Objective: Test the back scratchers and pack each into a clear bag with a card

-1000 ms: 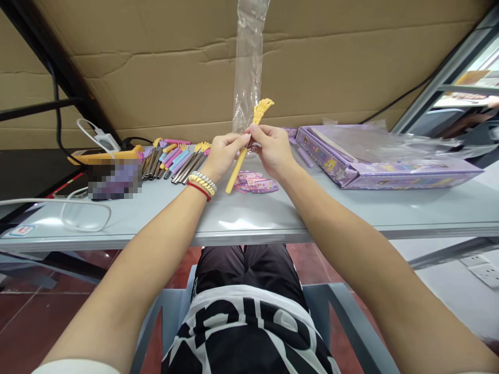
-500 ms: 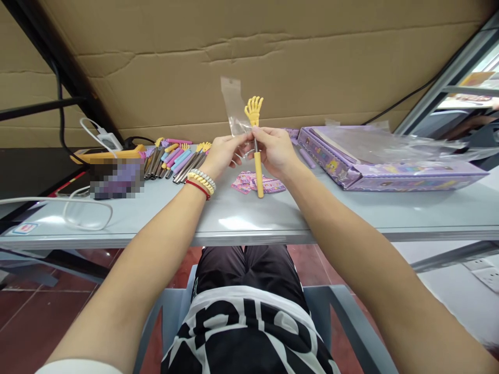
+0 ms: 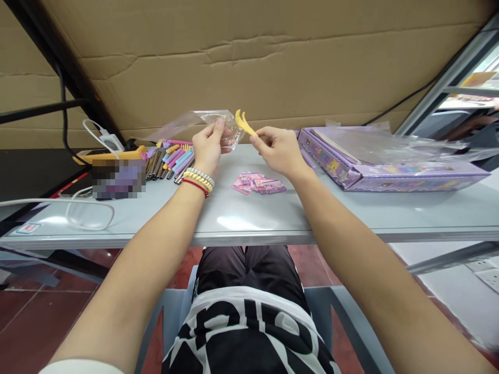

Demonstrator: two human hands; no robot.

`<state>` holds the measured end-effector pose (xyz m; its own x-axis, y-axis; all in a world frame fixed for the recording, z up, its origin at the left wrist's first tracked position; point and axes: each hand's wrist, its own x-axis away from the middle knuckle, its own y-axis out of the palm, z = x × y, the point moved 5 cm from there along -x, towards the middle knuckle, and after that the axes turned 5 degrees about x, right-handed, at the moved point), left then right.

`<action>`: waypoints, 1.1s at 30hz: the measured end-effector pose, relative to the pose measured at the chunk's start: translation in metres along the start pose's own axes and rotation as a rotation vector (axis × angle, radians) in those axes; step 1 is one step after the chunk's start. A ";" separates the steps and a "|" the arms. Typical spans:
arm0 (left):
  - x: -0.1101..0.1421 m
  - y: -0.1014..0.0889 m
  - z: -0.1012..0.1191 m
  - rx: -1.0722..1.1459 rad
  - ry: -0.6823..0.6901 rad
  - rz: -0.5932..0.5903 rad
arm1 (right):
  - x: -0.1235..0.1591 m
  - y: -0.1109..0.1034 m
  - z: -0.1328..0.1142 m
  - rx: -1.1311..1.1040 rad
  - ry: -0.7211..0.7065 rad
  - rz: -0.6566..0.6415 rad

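My left hand (image 3: 209,148) is closed on a clear plastic bag (image 3: 231,130), whose long flap trails off to the left. Between the thumb and fingers of my right hand (image 3: 278,149) is a yellow back scratcher (image 3: 244,123); its claw-shaped head points left, right by the mouth of the bag. I cannot tell whether the claw tip is inside the bag or just in front of it. The scratcher's handle is hidden by my right hand. On the table below both hands lie several small pink and purple cards (image 3: 259,183) in a loose pile.
Several more back scratchers in mixed colours (image 3: 173,158) lie left of my left hand. A purple box (image 3: 409,176) with clear bags (image 3: 405,143) on top stands to the right. A white cable (image 3: 91,227) runs across the table's left end, and cardboard (image 3: 249,62) rises behind.
The back scratcher has gone from upright to pointing left, now in my right hand alone. My left hand has moved left with the bag, which has swung from upright to lying leftward.
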<state>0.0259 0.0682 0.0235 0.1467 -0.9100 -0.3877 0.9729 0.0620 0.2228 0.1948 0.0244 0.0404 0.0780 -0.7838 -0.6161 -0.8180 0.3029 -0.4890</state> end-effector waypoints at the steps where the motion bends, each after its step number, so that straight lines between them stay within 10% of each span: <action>1: 0.001 0.002 -0.001 0.011 -0.008 -0.013 | 0.001 0.003 -0.001 0.045 -0.020 -0.029; 19: 0.014 0.017 0.001 0.013 -0.112 -0.251 | 0.000 0.015 0.003 0.241 -0.041 -0.035; 33: 0.009 0.013 -0.005 -0.042 -0.103 -0.167 | 0.001 0.016 0.000 0.306 0.000 -0.083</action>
<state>0.0409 0.0631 0.0184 -0.0341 -0.9462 -0.3219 0.9891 -0.0780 0.1247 0.1817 0.0283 0.0323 0.1373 -0.8124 -0.5666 -0.5998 0.3871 -0.7003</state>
